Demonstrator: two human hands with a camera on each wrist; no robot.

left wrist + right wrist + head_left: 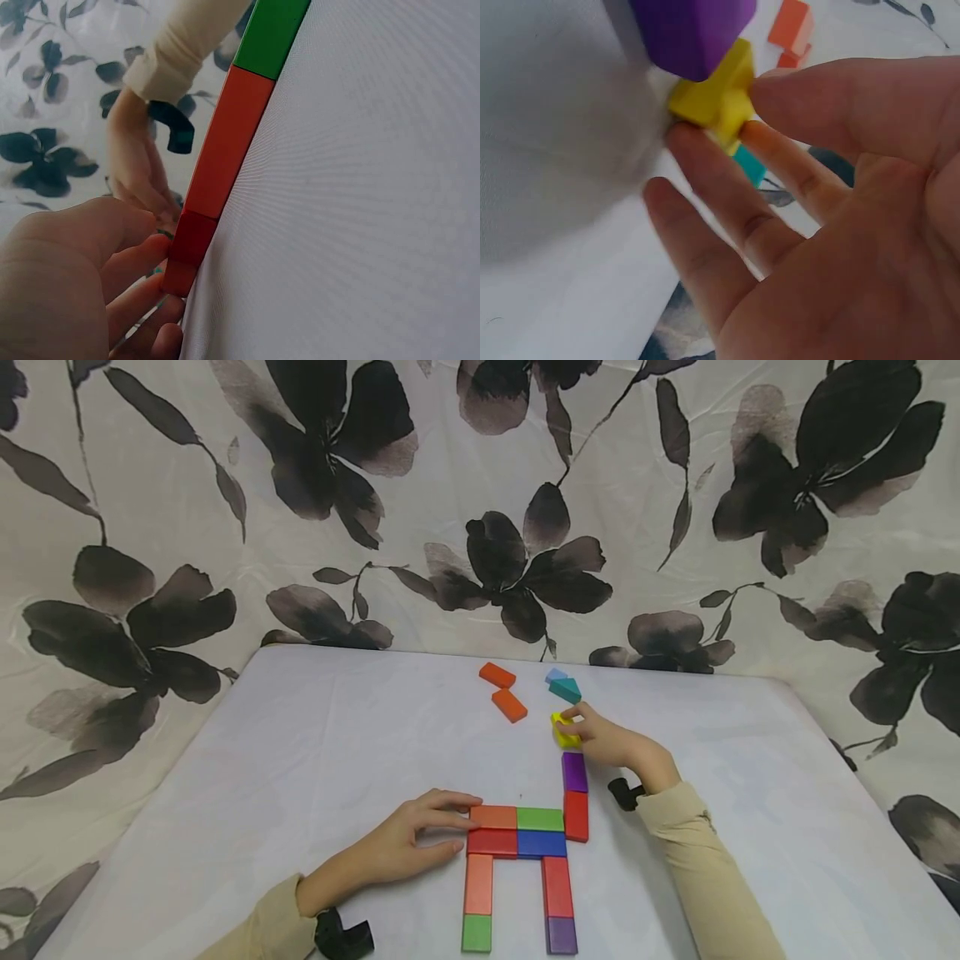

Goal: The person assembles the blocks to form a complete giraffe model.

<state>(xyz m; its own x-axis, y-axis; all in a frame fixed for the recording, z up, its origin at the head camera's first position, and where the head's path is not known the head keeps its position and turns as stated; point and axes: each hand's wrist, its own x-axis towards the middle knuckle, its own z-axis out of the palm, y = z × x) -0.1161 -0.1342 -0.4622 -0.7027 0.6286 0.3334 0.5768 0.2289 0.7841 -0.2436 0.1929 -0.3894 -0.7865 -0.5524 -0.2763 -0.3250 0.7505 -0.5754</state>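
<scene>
With thumb and fingertips my right hand (611, 743) pinches a yellow block (558, 727), just beyond the purple block (574, 772). Its thumb and fingers sit around the yellow block (712, 94) in the right wrist view. Below the purple block a red block (576, 817) continues the column, beside the right end of a flat block figure. That figure has an orange block (493, 817) and a green block (540, 819) above a red block (492, 842) and a blue block (542, 844). My left hand (408, 839) rests extended fingers against the figure's left end.
Two legs run toward me, ending in a green block (477, 933) and a purple block (562, 935). Two loose orange blocks (510, 705) lie at the back. A teal triangular block (566, 690) and a light blue piece (556, 675) lie beyond my right hand.
</scene>
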